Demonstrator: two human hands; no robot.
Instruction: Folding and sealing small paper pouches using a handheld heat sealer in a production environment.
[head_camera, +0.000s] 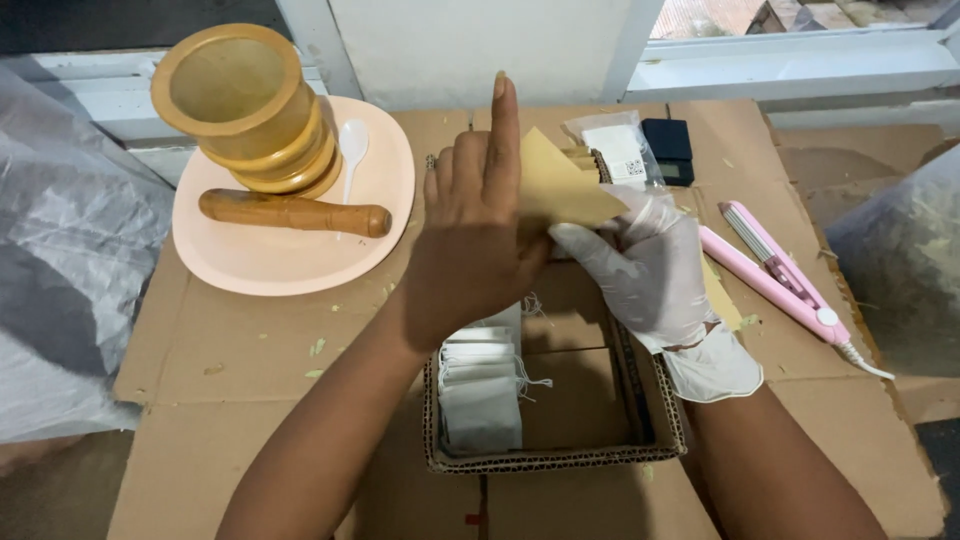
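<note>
In the head view, the bare left hand (470, 235) sits just above picture centre, its index finger pointing up toward 12 o'clock and the other fingers curled against a tan paper envelope (560, 185). The gloved right hand (645, 265), at 3 o'clock of the left one, pinches the same envelope from below, so both hands are closed on it and it stands tilted between them, above a shallow cardboard tray (655, 400). Inside that tray, at 6 o'clock of the hands, lies a stack of small white filter bags (480, 385) with strings. At 10 o'clock a peach plate (250, 265) carries a wooden mortar (245, 105), a wooden pestle (295, 212) lying flat and a white plastic spoon (352, 145). At 3 o'clock a pink sealing iron (775, 275) rests on the cardboard sheet (240, 360). At 1 o'clock lie a clear packet (615, 145) and a small black device (668, 148).
</note>
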